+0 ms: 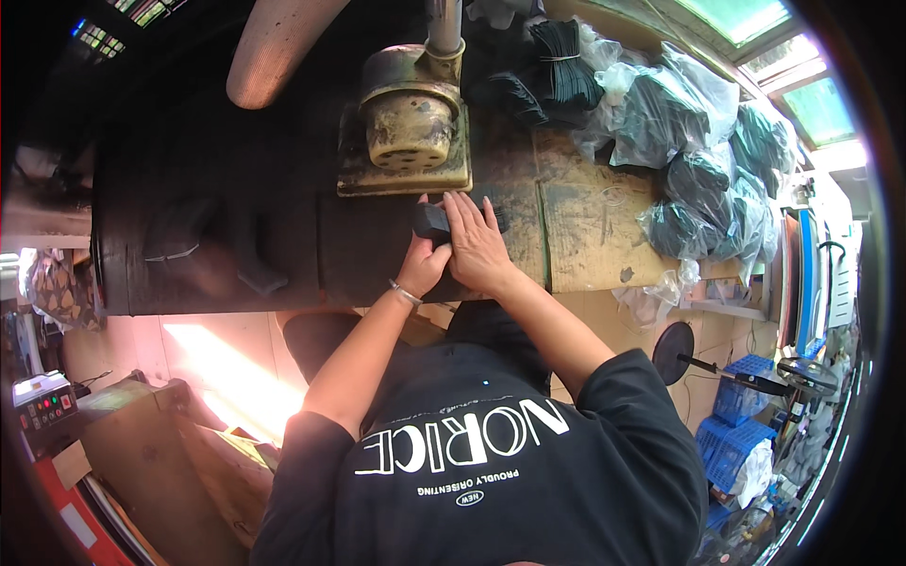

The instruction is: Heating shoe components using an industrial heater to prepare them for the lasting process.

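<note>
a long dark workbench [283, 255] runs under my hands. a small black piece [432, 222] lies on it, under my left hand [422, 267] and right hand [478, 247]. just beyond my fingers sits a worn brass-coloured machine base [408, 132]. to my right a sheet of cardboard [590, 236] covers the top, with clear bags of dark pieces [698, 170] piled beyond it. left of my hands lie dark flat pieces [203, 245].
</note>
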Available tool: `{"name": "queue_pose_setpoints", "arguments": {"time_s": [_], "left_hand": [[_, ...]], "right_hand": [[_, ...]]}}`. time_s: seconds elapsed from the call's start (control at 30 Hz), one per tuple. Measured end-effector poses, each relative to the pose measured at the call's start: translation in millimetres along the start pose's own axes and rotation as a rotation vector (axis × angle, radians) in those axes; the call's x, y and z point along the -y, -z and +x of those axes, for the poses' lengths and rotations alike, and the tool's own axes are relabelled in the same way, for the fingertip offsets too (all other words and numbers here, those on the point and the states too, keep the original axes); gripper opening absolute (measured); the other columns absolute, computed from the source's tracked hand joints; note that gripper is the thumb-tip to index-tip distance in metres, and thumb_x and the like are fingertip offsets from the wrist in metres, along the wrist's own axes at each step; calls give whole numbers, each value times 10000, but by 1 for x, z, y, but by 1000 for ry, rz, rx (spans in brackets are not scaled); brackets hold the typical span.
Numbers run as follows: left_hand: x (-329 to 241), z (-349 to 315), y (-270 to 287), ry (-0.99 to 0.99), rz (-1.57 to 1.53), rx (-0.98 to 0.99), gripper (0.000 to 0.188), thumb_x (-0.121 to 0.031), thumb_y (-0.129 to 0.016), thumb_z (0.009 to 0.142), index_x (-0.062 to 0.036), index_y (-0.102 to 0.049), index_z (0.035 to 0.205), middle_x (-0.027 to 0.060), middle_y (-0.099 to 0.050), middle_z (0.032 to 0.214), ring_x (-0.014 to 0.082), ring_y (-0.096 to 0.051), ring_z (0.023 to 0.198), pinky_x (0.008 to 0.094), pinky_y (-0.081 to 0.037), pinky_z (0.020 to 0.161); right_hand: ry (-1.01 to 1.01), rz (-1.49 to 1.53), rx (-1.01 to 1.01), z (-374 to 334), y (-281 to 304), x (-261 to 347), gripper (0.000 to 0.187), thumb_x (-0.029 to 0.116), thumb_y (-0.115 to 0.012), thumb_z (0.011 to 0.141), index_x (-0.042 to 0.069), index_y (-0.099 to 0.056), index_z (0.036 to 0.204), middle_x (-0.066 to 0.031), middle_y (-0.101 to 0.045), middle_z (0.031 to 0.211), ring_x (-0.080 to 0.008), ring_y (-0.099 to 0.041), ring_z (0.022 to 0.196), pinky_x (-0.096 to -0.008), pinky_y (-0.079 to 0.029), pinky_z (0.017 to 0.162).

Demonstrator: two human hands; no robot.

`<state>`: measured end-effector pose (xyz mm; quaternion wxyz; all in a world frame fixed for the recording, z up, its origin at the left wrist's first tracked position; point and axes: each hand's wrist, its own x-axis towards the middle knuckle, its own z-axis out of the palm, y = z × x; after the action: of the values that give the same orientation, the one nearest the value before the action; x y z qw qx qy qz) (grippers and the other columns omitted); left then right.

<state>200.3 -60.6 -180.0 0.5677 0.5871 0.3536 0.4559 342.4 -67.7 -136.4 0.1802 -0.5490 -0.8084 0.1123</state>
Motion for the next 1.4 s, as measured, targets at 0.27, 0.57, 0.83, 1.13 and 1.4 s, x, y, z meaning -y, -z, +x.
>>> {"name": "queue_pose_setpoints", "arguments": {"time_s": [0.27,0.57,0.83,1.13,1.4], "left_hand": [[-16,6,9,-98,363,78,586,12,-509,899,10,-306,1449,111,-442,1413,189,-394,1328,345,-212,1148],[-29,5,25,196,48,-61,307,-35,-678,850,-2,-586,1141,48,-649,1078,110,-595,982,262,-463,866],[-12,-3,6,85,-95,-220,265,-65,-695,841,10,-603,1079,56,-679,971,112,-630,868,268,-501,765],[-17,0,1,161,203,-221,241,-52,-691,831,16,-606,1046,89,-693,948,116,-650,856,272,-511,740],[-8,3,-12,58,75,-252,220,24,-650,827,19,-598,1041,56,-672,936,95,-623,845,248,-498,743]], "right_hand": [[-26,-60,-57,-2,-7,-4,696,131,-521,805,-40,-279,1435,-196,-354,1471,-332,-285,1398,-528,-148,1149],[-80,-22,15,-2,10,1,708,89,-543,773,-36,-303,1427,-186,-367,1466,-330,-304,1390,-527,-163,1148],[-89,-2,-30,-14,2,4,656,82,-493,789,-55,-334,1411,-217,-362,1467,-347,-283,1404,-525,-150,1152],[-247,89,-57,-12,-10,5,696,114,-513,762,-44,-334,1416,-228,-314,1495,-366,-244,1418,-531,-140,1154],[-326,140,-98,-25,-15,9,756,105,-513,763,-6,-260,1467,-223,-241,1532,-372,-182,1440,-534,-92,1157]]}}
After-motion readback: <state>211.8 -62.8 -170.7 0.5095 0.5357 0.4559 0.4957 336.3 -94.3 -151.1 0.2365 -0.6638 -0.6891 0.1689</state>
